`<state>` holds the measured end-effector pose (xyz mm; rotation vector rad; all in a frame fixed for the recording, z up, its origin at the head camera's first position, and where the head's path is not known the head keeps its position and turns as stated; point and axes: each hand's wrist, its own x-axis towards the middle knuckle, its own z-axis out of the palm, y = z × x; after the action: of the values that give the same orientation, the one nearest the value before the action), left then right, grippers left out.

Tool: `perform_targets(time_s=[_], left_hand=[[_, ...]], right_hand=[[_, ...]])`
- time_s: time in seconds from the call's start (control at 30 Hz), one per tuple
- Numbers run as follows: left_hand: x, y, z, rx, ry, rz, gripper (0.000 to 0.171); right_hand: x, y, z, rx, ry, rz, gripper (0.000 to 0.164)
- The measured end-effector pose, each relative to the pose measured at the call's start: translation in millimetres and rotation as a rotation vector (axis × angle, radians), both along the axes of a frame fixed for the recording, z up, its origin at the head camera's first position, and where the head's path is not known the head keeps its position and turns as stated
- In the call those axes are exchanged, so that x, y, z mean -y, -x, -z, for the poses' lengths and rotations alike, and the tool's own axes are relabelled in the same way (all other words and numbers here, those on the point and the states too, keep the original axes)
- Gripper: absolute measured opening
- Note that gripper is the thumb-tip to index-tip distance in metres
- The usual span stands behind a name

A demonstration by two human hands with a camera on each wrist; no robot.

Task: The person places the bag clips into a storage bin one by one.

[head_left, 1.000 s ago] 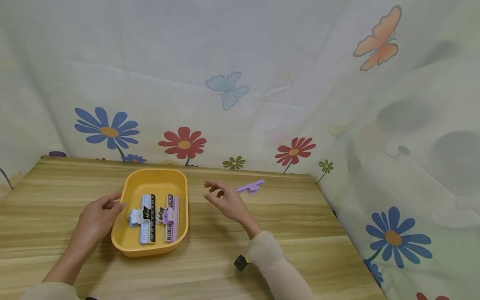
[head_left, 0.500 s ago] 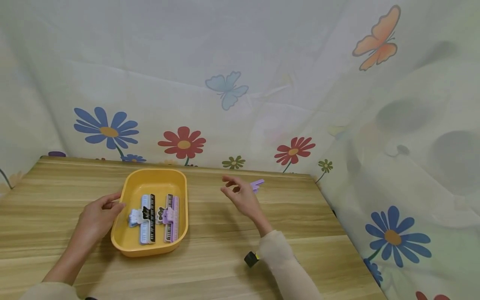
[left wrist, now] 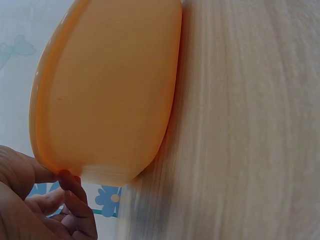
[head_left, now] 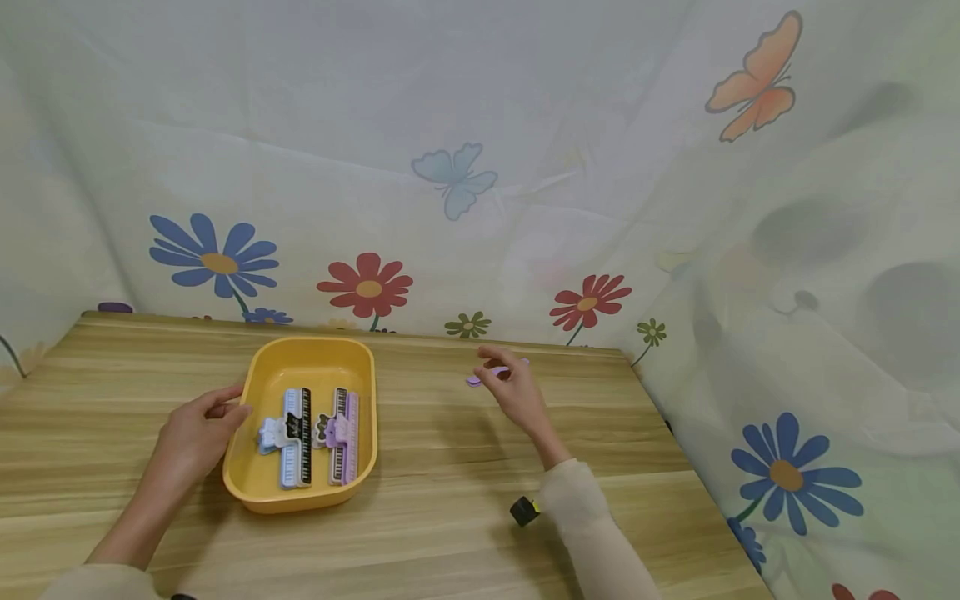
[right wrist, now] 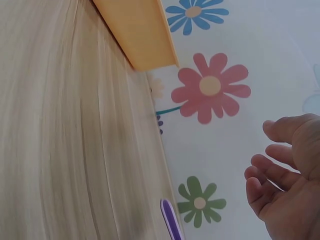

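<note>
My left hand (head_left: 187, 437) pinches the left rim of a yellow tray (head_left: 300, 354), thumb over the edge and fingers beneath, as the left wrist view shows. Inside the tray lie several piano-key bar clips: a light blue clip (head_left: 288, 458), black-and-white clips (head_left: 305, 450) and a purple clip (head_left: 349, 450). My right hand (head_left: 517, 396) is in the air over the table, fingers loosely bent and holding nothing. Another purple clip (head_left: 474, 381) lies on the table behind it, partly hidden by the hand; the right wrist view catches one end of this purple clip (right wrist: 171, 220).
The wooden table (head_left: 420, 517) ends at the back against a hanging cloth (head_left: 300, 150) printed with flowers and butterflies. More of that cloth hangs along the right side. A small black block (head_left: 524, 511) shows at the right sleeve.
My right hand has moved rightward, away from the tray and in front of the loose purple clip. The left hand and the tray stay where they were.
</note>
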<state>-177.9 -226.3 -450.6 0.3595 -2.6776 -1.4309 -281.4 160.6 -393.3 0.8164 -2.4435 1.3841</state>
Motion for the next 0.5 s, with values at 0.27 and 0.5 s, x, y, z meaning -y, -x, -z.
perform_targets(time_s=[0.27, 0.5], left_hand=[[0.2, 0.2, 0.0, 0.012, -0.007, -0.001, 0.06], [-0.8, 0.5, -0.7, 0.027, -0.02, -0.007, 0.06]], right_hand=[[-14.8, 12.6, 8.1, 0.005, 0.025, 0.078, 0.033], [-28.7, 34.3, 29.1, 0.004, 0.055, 0.135, 0.035]])
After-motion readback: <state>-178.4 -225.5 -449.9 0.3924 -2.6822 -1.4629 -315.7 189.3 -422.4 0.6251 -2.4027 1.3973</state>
